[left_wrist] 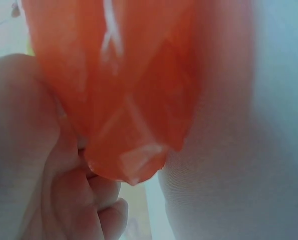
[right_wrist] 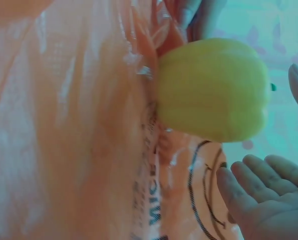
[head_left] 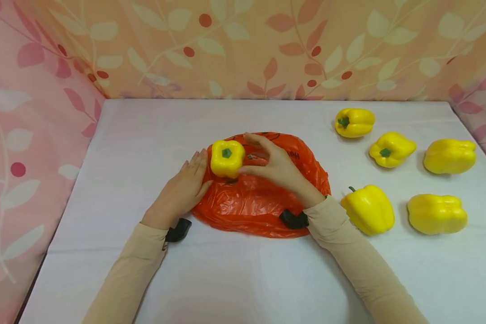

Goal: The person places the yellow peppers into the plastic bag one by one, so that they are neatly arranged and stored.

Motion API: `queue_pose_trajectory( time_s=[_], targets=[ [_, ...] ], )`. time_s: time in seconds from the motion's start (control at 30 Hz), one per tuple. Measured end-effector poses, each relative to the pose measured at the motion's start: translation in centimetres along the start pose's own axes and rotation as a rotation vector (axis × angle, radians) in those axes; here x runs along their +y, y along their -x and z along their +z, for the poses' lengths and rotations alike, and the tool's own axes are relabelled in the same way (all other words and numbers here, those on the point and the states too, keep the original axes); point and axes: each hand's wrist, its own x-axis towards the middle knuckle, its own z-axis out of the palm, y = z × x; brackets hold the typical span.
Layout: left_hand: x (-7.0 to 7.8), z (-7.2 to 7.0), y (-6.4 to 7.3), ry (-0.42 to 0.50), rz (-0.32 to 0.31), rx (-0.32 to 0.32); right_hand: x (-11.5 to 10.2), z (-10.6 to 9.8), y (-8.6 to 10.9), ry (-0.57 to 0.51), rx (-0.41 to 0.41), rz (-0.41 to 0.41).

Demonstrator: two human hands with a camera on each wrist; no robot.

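A yellow bell pepper (head_left: 227, 159) with a green stem stands upright on the left part of a red-orange plastic bag (head_left: 247, 198). My left hand (head_left: 182, 186) lies along the bag's left edge, fingers straight and close to the pepper. In the left wrist view, the bag (left_wrist: 138, 100) hangs over part of that hand. To the right of the pepper, my right hand (head_left: 275, 164) is spread with nothing in its grasp. The right wrist view shows a gap between the pepper (right_wrist: 214, 90) and the right palm (right_wrist: 274, 200).
Several more yellow bell peppers, among them a front one (head_left: 370, 210) and a back one (head_left: 354, 122), lie on the right side of the white-covered table (head_left: 227, 274). Black wrist cameras sit under both cuffs. Patterned curtains (head_left: 243, 49) bound the back and sides.
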Motion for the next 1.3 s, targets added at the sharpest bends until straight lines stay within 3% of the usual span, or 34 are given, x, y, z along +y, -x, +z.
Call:
queue_pose_trajectory(
  time_s=[0.6,1.0,1.3],
  targets=[
    [-0.1,0.0,0.0,0.003,0.006,-0.007,-2.0,-4.7,4.9,0.138,0.133,-0.021],
    [0.3,0.0,0.1,-0.001,0.023,-0.001,-2.5,-8.3,9.3,0.248,0.238,0.003],
    [0.3,0.1,0.2,0.006,0.021,-0.002,-1.9,-10.1,12.9,0.354,0.362,0.107]
  ],
)
